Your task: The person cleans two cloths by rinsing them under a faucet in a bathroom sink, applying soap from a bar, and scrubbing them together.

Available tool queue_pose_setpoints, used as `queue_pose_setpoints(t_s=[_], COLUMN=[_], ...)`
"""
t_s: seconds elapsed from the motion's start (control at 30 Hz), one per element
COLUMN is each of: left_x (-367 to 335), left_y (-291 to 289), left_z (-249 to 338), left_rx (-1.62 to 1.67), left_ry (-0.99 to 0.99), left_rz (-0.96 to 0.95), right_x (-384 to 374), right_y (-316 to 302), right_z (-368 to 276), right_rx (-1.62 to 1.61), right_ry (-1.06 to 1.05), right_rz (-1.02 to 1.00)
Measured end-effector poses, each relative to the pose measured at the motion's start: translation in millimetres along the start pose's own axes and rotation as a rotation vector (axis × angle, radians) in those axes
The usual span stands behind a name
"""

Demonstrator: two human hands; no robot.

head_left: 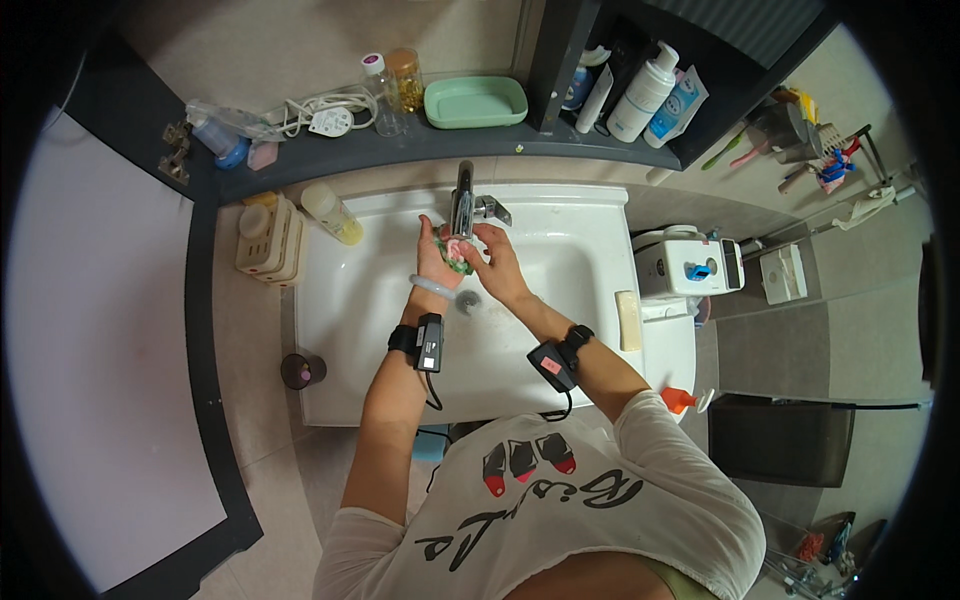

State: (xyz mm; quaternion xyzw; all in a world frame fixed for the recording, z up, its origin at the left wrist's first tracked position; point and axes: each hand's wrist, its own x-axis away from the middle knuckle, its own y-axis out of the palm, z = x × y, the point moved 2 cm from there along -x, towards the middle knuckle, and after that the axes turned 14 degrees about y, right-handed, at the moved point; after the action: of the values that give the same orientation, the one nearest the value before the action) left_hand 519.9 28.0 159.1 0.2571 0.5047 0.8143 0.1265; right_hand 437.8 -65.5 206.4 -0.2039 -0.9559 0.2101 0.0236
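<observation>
white sink basin (560,260) sits below a dark shelf (400,150) with a green tray (476,101). under the faucet (463,198), near the basin's back edge, the left hand (436,262) cups a small pink-and-green object (455,250) (its kind is unclear); right hand (497,262) fingers press against it.

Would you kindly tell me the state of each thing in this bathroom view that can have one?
Left hand: cupped under the faucet, holding a small pink and green item.
Right hand: fingers on the same item.
Faucet: whether water runs cannot be told.
Sink basin: no standing water visible, drain open.
Green tray: empty, on the shelf.
White pump bottle: upright.
Soap bar: lying on the basin's right rim.
</observation>
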Motion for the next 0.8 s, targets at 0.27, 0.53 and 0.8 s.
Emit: queue_pose_setpoints(t_s=[0.27, 0.53, 0.8], left_x=[5.6, 32.3, 18.3], left_y=[-22.6, -8.4, -27.7], left_z=[6.5, 6.0, 2.8], left_rx=[-0.244, -0.322, 0.085], left_ry=[-0.104, 0.021, 0.024], left_rz=[-0.261, -0.006, -0.267], right_x=[-24.2, -28.1, 1.9], right_y=[8.5, 15.5, 33.7], right_z=[17.7, 29.9, -17.5], right_rx=[-0.183, -0.709, -0.24], right_ry=[0.139, 0.372, -0.192], right_rz=[-0.163, -0.097, -0.13])
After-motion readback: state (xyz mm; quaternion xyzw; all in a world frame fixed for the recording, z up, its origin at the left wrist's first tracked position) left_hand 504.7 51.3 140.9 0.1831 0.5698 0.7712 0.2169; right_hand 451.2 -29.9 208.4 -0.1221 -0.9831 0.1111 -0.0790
